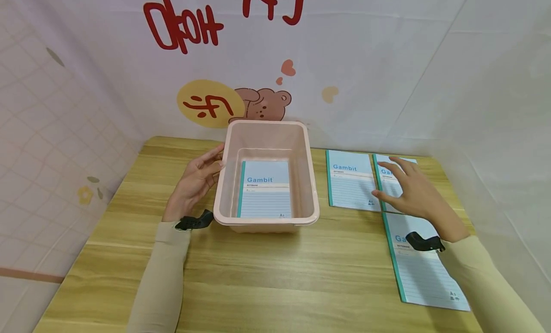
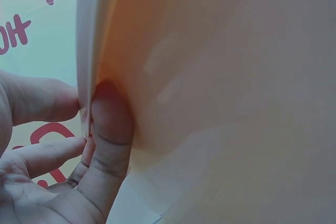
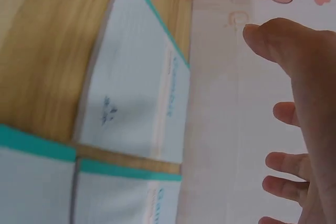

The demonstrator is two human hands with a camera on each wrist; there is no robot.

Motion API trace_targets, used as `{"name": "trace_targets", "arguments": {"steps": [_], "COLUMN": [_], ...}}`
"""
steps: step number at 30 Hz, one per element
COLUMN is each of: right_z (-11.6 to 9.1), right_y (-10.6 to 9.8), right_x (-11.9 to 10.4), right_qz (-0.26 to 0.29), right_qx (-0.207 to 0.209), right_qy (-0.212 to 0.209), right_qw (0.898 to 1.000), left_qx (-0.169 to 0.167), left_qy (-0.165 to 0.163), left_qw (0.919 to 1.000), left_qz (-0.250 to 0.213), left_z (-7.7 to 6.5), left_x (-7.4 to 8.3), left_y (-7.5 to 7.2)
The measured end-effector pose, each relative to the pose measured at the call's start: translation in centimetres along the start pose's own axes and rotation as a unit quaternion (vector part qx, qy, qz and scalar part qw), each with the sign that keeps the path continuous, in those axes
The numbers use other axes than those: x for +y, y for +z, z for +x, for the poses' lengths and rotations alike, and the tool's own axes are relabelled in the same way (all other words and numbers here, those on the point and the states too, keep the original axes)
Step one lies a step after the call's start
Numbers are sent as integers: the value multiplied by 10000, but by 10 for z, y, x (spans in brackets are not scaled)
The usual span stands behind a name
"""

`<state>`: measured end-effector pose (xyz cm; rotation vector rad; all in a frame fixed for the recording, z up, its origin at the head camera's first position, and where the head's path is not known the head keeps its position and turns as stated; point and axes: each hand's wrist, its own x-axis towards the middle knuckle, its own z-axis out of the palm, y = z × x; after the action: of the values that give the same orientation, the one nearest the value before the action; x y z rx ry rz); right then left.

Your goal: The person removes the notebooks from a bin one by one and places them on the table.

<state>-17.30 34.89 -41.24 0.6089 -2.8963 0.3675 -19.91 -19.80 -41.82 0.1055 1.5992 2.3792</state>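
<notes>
A light pink plastic bin (image 1: 267, 222) stands at the back middle of the table, with one notebook (image 1: 266, 199) lying flat inside. My left hand (image 1: 193, 182) is at the bin's left side; the left wrist view shows its thumb and fingers pinching the rim (image 2: 85, 51) from both sides. On the right, my right hand (image 1: 409, 189) hovers with spread fingers over the back-right notebook (image 1: 389, 183), partly covering it. Another notebook (image 1: 349, 182) lies left of that one. A third notebook (image 1: 426, 271) lies nearer the front, partly under the right forearm in view.
The wood-grain table (image 1: 275, 275) backs onto a white curtain (image 1: 366, 46) printed with red lettering and a bear (image 1: 267, 108). More curtain hangs along the left and right sides. Black camera straps (image 1: 194, 221) sit on both wrists.
</notes>
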Motion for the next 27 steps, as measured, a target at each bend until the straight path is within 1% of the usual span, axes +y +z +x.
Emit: {"name": "trace_targets", "arguments": {"steps": [5,9,16,22,27], "right_z": [20,36,61,80,94], "right_y": [-7,-15,-23,-22,-22], "right_x": [-15,-28,-55,-74,-91], "right_qz": [-85,21,92,133,104], "right_qx": [-26,-124,-6,141,160], "right_qy": [25,70,-194,-432,-611], "right_qw": [10000,9999,9998,9989,9980], "left_qx": [5,17,100,70,-2], "left_qy": [3,3,-57,-44,-16], "left_qw": [10000,10000,9999,10000,10000], "left_qz": [-4,21,99,53,37], "left_z": [1,1,-1,-1,-1], "left_x": [-1,-2,-2,-2,-1], "left_y": [0,-1,-3,-5,-4]}}
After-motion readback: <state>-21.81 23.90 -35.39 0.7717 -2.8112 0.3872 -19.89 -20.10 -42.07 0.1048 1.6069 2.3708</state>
